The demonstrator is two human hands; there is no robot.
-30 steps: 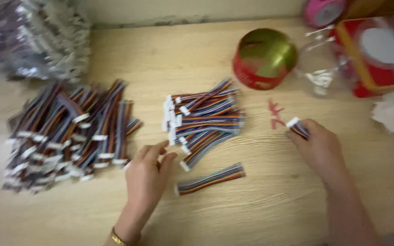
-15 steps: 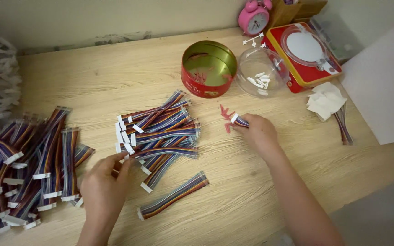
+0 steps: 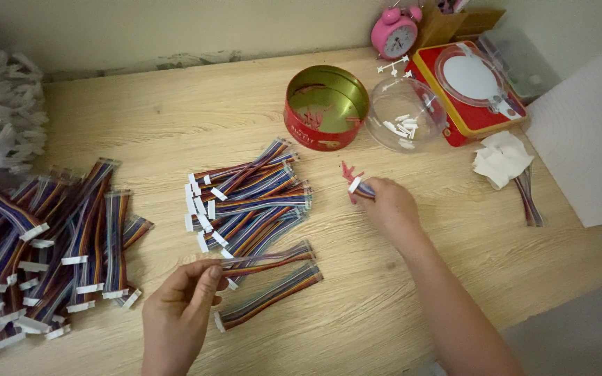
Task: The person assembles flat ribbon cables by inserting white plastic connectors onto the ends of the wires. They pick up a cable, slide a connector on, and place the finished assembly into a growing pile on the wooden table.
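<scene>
A pale wooden table (image 3: 175,132) set against a plain wall is seen from above. One striped ribbon cable (image 3: 273,259) is pinched at its end by the left hand (image 3: 179,313), lifted just over the middle pile of cables (image 3: 245,198). A short cable piece with a white connector (image 3: 360,188) is enclosed by the right hand (image 3: 391,205), beside red scraps (too small to identify). A larger heap of cables (image 3: 43,251) is spread at the left edge. A red tin (image 3: 325,115), a clear bowl (image 3: 407,124) and a pink alarm clock (image 3: 393,33) are placed farther back.
</scene>
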